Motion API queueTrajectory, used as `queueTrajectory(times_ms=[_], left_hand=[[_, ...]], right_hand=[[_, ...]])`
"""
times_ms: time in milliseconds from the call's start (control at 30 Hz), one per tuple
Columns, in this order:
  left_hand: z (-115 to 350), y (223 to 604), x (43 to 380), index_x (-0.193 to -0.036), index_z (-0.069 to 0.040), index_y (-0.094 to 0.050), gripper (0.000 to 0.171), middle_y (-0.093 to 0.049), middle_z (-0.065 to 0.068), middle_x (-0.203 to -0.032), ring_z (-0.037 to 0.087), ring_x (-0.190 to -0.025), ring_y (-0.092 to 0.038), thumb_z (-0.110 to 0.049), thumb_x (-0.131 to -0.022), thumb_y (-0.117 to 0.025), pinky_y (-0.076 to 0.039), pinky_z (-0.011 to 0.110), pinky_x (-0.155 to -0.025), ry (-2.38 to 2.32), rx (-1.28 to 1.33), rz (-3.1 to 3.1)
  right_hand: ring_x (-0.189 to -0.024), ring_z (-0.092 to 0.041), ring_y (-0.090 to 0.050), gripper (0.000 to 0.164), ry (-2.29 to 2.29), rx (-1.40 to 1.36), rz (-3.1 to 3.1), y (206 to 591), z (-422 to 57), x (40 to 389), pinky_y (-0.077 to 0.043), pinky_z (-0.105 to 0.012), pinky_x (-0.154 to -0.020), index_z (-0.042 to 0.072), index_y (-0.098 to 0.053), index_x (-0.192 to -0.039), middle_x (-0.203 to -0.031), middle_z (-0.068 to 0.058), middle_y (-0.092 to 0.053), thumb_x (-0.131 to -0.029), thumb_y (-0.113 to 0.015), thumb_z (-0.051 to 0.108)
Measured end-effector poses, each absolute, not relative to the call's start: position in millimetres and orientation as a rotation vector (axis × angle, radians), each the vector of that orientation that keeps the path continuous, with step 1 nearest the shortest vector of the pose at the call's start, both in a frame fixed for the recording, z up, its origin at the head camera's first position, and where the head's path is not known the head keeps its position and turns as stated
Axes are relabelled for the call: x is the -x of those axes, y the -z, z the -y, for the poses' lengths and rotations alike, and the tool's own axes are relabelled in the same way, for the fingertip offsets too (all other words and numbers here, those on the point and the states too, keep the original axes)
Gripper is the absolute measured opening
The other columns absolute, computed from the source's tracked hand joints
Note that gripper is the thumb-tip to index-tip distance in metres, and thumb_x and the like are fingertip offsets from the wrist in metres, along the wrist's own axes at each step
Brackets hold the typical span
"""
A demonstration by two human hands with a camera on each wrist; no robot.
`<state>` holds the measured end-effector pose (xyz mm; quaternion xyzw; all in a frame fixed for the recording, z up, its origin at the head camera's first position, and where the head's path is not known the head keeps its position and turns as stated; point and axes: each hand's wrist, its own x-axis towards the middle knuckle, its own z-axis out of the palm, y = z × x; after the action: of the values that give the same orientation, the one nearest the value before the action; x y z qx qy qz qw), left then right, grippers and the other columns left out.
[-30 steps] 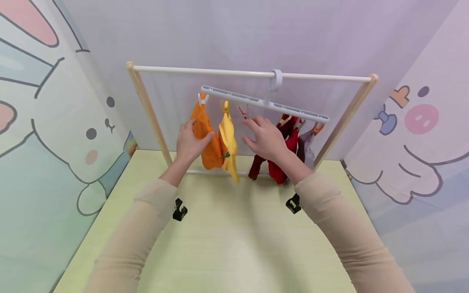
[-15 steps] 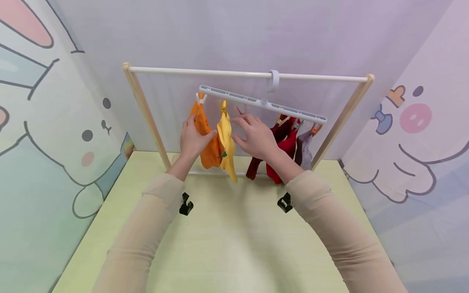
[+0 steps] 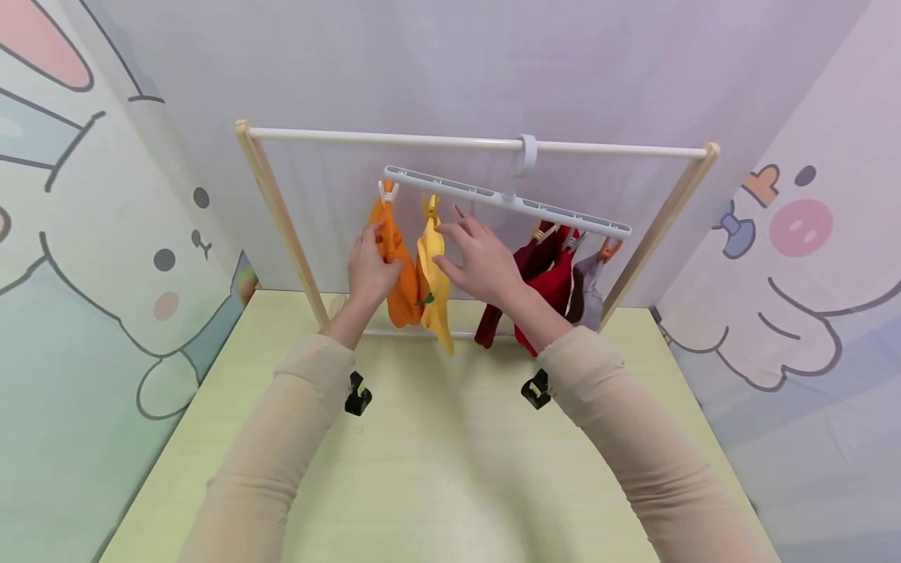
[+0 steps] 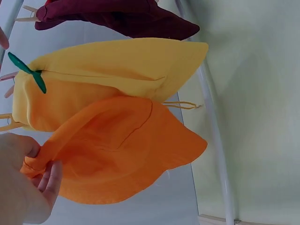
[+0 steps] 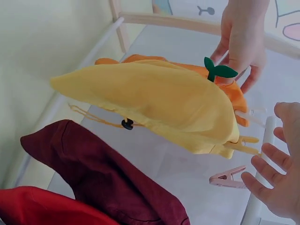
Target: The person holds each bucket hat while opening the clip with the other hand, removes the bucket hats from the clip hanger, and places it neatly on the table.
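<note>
An orange bucket hat (image 3: 400,285) hangs by a white clothespin (image 3: 387,191) at the left end of a pale hanger (image 3: 507,200). My left hand (image 3: 371,270) pinches the hat's cloth between thumb and fingers, as the left wrist view shows. Beside it hangs a yellow hat (image 5: 140,89) with a green sprout (image 5: 219,71), clipped by a yellow clothespin (image 5: 246,145). My right hand (image 5: 283,159) is near that clothespin with its fingers spread, holding nothing. In the right wrist view a pink clothespin (image 5: 228,179) hangs by its fingertips with no cloth in it.
The hanger hooks over the white rail (image 3: 394,139) of a wooden-legged rack, tilted down to the right. Right of my hands hang a maroon hat (image 5: 117,173), a red hat (image 3: 552,283) and a greyish cloth item (image 3: 590,293). A pale tabletop (image 3: 436,453) lies below.
My right hand has moved left, from beside the pink clothespin to the yellow hat. My left hand has moved slightly, staying at the orange hat.
</note>
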<state>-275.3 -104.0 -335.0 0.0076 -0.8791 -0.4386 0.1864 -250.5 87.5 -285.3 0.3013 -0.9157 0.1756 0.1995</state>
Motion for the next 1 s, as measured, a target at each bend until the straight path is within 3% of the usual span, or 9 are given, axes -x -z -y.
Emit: queueTrajectory(times_ms=[433,667,1000], left_hand=[[113,342,267,-0.123,-0.003,-0.052,0.042,-0.06,0.013,-0.11,0.026,-0.091,-0.059,0.001,-0.081,-0.055,-0.05,0.036,-0.075,1.273,0.048,2.446],[118,342,263,-0.116,-0.004,-0.056,0.035,-0.062,0.013,-0.103,0.026,-0.082,-0.061,-0.001,-0.081,-0.058,-0.053,0.036,-0.068,1.289,0.093,2.43],[126,340,253,-0.107,-0.003,-0.06,0.027,-0.064,0.014,-0.099,0.03,-0.079,-0.062,0.002,-0.08,-0.057,-0.052,0.037,-0.071,1.247,0.153,2.429]], right_hand=[[-0.134,-0.022,-0.034,0.048,-0.69,-0.791,2.609,281,-76,249,-0.039,-0.04,-0.099,0.008,-0.051,-0.127,-0.126,-0.011,-0.053,-0.086,-0.062,0.03],[-0.136,-0.024,-0.03,0.051,-0.724,-0.765,2.661,274,-70,247,-0.034,-0.039,-0.104,0.008,-0.047,-0.131,-0.132,-0.007,-0.05,-0.088,-0.059,0.031],[-0.113,-0.021,-0.05,0.053,-0.82,-0.713,2.7,267,-62,243,-0.042,-0.035,-0.094,0.009,-0.044,-0.134,-0.128,-0.008,-0.051,-0.088,-0.058,0.032]])
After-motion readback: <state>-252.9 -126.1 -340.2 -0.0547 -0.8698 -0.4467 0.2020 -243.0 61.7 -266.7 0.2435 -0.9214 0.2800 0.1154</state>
